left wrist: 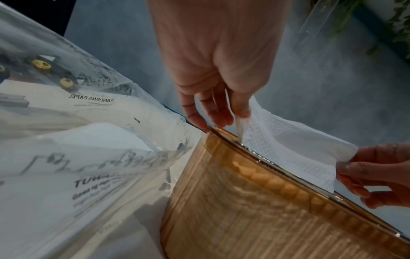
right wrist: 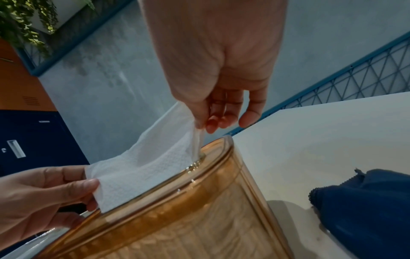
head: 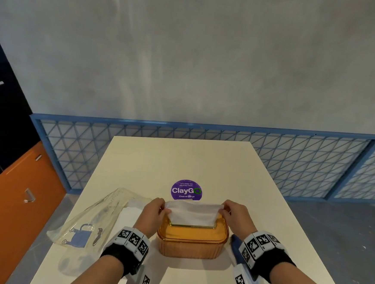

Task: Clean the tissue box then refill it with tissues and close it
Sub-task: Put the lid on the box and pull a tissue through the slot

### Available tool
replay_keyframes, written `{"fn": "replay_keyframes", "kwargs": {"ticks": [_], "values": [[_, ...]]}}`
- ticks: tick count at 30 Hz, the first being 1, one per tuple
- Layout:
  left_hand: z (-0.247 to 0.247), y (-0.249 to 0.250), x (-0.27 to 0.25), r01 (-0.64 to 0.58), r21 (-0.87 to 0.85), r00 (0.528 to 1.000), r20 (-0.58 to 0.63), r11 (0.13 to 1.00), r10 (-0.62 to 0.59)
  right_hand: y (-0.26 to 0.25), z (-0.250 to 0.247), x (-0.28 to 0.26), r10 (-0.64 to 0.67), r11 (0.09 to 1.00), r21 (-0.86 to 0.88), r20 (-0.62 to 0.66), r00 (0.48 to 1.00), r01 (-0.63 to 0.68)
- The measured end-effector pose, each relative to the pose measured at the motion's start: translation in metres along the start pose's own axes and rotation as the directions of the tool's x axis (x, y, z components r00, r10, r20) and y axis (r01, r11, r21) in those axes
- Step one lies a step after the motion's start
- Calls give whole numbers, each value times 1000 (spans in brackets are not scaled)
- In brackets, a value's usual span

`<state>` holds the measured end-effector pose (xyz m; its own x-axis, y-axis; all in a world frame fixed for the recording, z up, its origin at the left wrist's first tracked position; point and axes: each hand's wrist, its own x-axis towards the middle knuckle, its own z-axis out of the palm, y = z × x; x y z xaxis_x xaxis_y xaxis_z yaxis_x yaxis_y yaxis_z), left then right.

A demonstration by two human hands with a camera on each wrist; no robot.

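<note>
Sticker [head: 186, 190] "ClayGo, Clean as you go" behind tissue box [head: 192, 240].

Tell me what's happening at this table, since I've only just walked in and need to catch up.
A person is finishing a tissue refill. The left hand and right hand each pinch one top corner of a white tissue that stands up out of the slot in the lid of an amber tissue box. The lid is on the box. An opened clear tissue packet lies to the left on the white table, and a dark blue cloth lies to the right.
</note>
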<state>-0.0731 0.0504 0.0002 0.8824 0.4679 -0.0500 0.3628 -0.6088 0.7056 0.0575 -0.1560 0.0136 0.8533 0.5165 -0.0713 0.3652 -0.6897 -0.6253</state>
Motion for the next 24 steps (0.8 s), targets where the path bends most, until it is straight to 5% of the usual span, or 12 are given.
{"fn": "replay_keyframes", "kwargs": {"ticks": [7, 13, 24], "values": [[-3, 0, -7, 12, -81, 994, -103, 997, -20, 3, -1, -6, 20, 1000, -6, -22, 1000, -21], [-2, -18, -30, -131, 276, 970, 234, 952, 66, 19, -6, -29, -11, 999, -25, 399, 917, 23], [3, -6, -7, -61, 317, 979, 204, 946, -5, 8, -6, -8, 67, 989, -150, 378, 923, -10]]}}
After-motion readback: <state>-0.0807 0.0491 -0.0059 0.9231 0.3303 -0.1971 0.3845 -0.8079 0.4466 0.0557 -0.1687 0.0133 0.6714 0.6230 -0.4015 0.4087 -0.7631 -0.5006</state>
